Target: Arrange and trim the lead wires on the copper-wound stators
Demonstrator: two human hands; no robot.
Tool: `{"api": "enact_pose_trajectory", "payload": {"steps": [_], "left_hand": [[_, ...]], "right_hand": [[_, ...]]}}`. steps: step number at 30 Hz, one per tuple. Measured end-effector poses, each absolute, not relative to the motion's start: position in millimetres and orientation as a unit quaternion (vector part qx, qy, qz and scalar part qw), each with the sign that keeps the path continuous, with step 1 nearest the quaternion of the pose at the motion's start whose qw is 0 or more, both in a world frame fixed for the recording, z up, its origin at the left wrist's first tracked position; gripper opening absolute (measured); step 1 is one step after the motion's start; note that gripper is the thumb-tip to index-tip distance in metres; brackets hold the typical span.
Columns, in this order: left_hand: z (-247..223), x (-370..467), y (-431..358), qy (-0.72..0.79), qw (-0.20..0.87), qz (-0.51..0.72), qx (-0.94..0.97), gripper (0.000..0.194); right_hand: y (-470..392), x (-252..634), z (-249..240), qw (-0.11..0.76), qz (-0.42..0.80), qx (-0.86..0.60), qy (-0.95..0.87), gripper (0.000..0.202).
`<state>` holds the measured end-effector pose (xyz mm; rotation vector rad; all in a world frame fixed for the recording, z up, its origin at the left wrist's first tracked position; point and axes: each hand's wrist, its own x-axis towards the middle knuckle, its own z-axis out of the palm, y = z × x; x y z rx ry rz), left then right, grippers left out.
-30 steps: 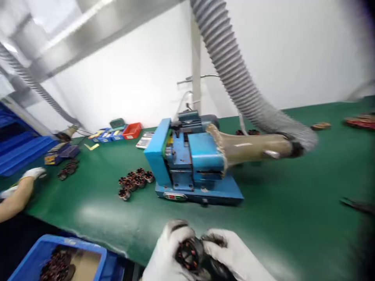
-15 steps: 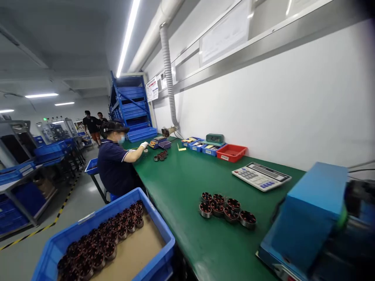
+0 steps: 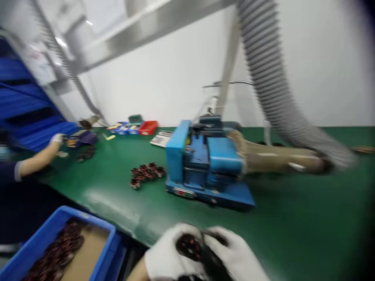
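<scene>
In white gloves, both hands are together at the bottom middle of the head view, over the front of the green bench (image 3: 140, 214). My left hand (image 3: 166, 253) is closed round a motor stator (image 3: 189, 246), a dark ring with copper windings. Close beside it, my right hand (image 3: 238, 253) is closed on a long dark object (image 3: 215, 265), blurred, so its kind is unclear. Several more stators (image 3: 146, 173) stand grouped on the bench beyond. A blue bin (image 3: 109, 234) at lower left holds many stators on a brown sheet.
A blue bench machine (image 3: 177, 156) stands ahead, a grey corrugated hose (image 3: 266, 66) at its right. Behind are a calculator (image 3: 161, 139), a red tray (image 3: 148, 127) and small blue trays (image 3: 123, 129). At far left, a co-worker's gloved arm (image 3: 38, 162) reaches over the bench.
The view has swung right, from the room and co-worker to the blue machine. My two gloved hands, the stator and the dark object have come into view.
</scene>
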<state>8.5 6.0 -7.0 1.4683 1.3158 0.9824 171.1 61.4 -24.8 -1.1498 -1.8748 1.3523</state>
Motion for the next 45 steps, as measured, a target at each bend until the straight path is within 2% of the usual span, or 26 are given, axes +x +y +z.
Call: {"api": "enact_pose_trajectory", "payload": {"steps": [2,3,6,8,12,15,18,21,23,25,28,29,31,34,37,40,43,45], "left_hand": [[-12,8,11,0.503,0.409,0.382,0.659,0.020],[-17,8,12,0.507,0.366,0.373,0.685,0.025],[-39,9,12,0.535,0.158,0.339,0.758,0.059],[-52,9,15,0.550,0.093,0.303,0.773,0.063],[-60,6,27,0.599,0.173,0.248,0.742,0.041],[-54,3,32,0.600,0.183,0.233,0.743,0.039],[-48,-1,32,0.604,0.182,0.225,0.743,0.038],[-49,-6,34,0.632,0.182,0.223,0.719,0.037],[-53,-6,35,0.650,0.161,0.231,0.706,0.037],[-59,-1,32,0.672,0.114,0.246,0.689,0.041],[-69,14,16,0.708,0.039,0.245,0.662,0.068],[-72,18,9,0.707,0.029,0.232,0.667,0.080],[-75,19,-2,0.680,0.016,0.202,0.705,0.093],[-73,4,-1,0.648,-0.017,0.165,0.743,0.090],[-65,-12,16,0.605,0.025,0.159,0.780,0.097],[-59,-14,30,0.574,0.177,0.179,0.779,0.094],[-61,-4,30,0.594,0.273,0.230,0.721,0.090],[-66,2,27,0.618,0.271,0.261,0.691,0.090]], "right_hand": [[60,172,-21,0.291,0.479,-0.458,-0.690,0.026],[61,170,-21,0.289,0.496,-0.467,-0.673,0.026],[67,165,-32,0.208,0.635,-0.446,-0.596,0.033],[72,165,-40,0.148,0.678,-0.416,-0.588,0.034],[83,168,-40,0.103,0.563,-0.405,-0.713,0.025],[93,175,-27,0.063,0.418,-0.369,-0.828,0.017],[105,192,-20,0.007,0.321,-0.340,-0.884,0.027],[117,218,-24,-0.012,0.268,-0.365,-0.891,0.028],[119,229,-31,0.010,0.271,-0.400,-0.875,0.030],[113,229,-36,0.075,0.321,-0.443,-0.834,0.029],[92,206,-39,0.181,0.439,-0.482,-0.736,0.029],[84,196,-39,0.195,0.468,-0.482,-0.715,0.037],[71,177,-38,0.197,0.491,-0.484,-0.697,0.053],[66,160,-38,0.192,0.465,-0.483,-0.717,0.046],[73,158,-34,0.158,0.485,-0.437,-0.740,0.037],[79,159,-32,0.125,0.538,-0.426,-0.717,0.043],[76,158,-36,0.149,0.588,-0.469,-0.642,0.046],[73,158,-38,0.169,0.648,-0.473,-0.573,0.044]]}}
